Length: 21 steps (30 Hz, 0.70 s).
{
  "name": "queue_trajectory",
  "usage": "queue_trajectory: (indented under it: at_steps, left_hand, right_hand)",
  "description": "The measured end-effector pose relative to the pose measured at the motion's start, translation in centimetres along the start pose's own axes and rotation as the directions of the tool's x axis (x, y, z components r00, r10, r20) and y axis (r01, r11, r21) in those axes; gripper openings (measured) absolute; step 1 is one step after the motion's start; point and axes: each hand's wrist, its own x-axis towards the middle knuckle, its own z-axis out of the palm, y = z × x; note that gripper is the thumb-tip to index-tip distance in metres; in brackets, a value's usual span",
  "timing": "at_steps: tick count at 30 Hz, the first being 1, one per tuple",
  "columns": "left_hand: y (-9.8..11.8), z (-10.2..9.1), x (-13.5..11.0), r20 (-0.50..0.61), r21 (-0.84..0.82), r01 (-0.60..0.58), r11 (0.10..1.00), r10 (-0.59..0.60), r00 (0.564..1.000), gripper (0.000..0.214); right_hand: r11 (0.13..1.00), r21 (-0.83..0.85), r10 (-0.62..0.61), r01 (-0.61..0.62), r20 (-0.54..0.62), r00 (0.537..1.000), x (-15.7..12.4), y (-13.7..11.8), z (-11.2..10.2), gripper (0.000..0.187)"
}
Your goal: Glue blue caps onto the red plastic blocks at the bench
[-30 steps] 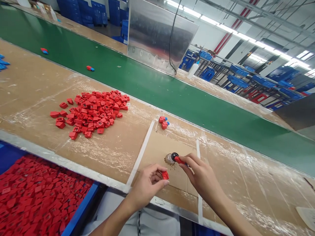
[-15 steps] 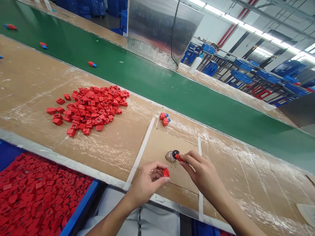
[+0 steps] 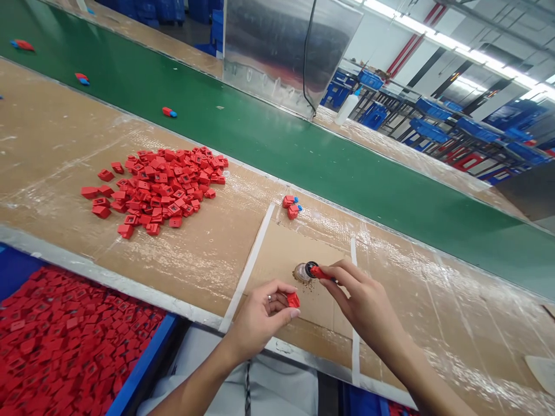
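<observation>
My left hand (image 3: 265,315) pinches a small red plastic block (image 3: 293,300) between thumb and fingers, above the cardboard. In the closed fingers of my right hand (image 3: 353,289) is a slim red piece (image 3: 319,271); its far end overlaps a round black ring (image 3: 311,268), and I cannot tell whether the two are joined. Directly left of the ring is a small clear round container (image 3: 300,272), with brownish specks around its base on the cardboard sheet (image 3: 277,260). Two red blocks with blue tips (image 3: 292,212) lie beyond the hands, near the belt.
A pile of red blocks (image 3: 160,185) lies on the left of the table. A blue bin (image 3: 145,361) full of red blocks stands at lower left. Along the back runs a green belt (image 3: 269,136) carrying several red-and-blue pieces (image 3: 169,112). A metal panel (image 3: 277,52) rises behind it.
My right hand and the red piece have shifted slightly right, and more of the red piece shows. The left hand keeps its pinch almost unmoved. The belt's red-and-blue pieces have moved slightly right.
</observation>
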Motion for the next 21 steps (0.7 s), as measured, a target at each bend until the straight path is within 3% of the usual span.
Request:
queue_trajectory:
  at_steps: [8,14,21]
  left_hand:
    - [-0.3,-0.3,0.0,-0.011,-0.160,-0.008,0.987,0.006,1.000,0.029]
    - [0.2,-0.4,0.2,-0.010,-0.194,0.003,0.981,-0.005,1.000,0.027]
    - [0.5,-0.2,0.3,-0.021,-0.191,0.017,0.981,-0.021,1.000,0.029]
  right_hand:
    - [0.975,0.183,0.163,-0.129,-0.187,0.969,-0.9,-0.8,-1.0,0.018]
    - [0.838,0.484,0.351,-0.253,-0.123,0.928,-3.9,-2.4,1.1,0.024]
    - [0.772,0.586,0.349,-0.246,-0.067,0.935,-4.3,-3.8,2.4,0.021]
